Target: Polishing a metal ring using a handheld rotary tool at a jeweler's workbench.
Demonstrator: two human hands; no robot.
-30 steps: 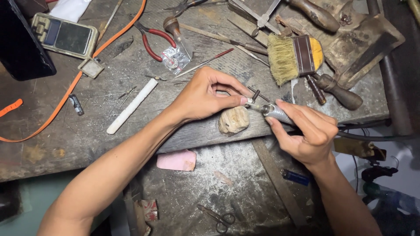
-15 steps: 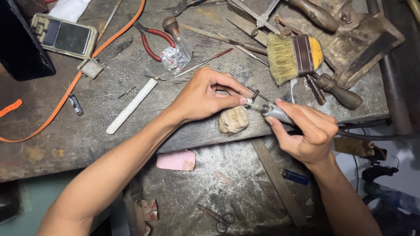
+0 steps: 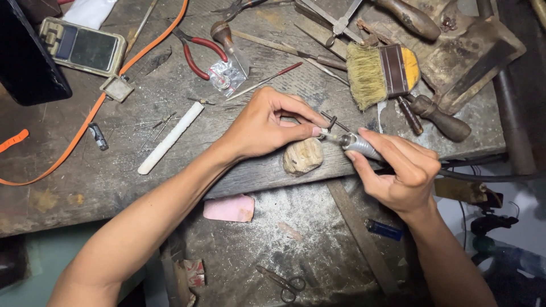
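The left hand point(image 3: 267, 125) pinches a tiny metal piece point(image 3: 323, 132) between thumb and forefinger, too small to make out in shape, and holds it just above the wooden peg point(image 3: 303, 156) that juts from the front edge of the counter point(image 3: 114, 170). The right hand point(image 3: 401, 170) is closed in a pen grip around a silver rotary handpiece point(image 3: 361, 145), whose tip meets the small piece right at the left fingertips. The step in hand looks like grinding or polishing that piece. By my judgement, the work calls for a steady pinch, light pressure from the tool tip, and small turns of the piece to present a fresh face.

Both forearms come in from below. The left one angles up across the lower shelf, wrist straight and knuckles up. The right wrist is bent inward, with the handpiece's dark cable point(image 3: 483, 170) trailing off to the right.

Farther out on the counter lie a bristle brush point(image 3: 381, 71), red-handled pliers point(image 3: 196, 54), a white stick point(image 3: 170, 137), an orange strap point(image 3: 79, 128) and a small pocket scale point(image 3: 82, 48). On the shelf below are a pink block point(image 3: 230, 208) and small scissors point(image 3: 282, 280).
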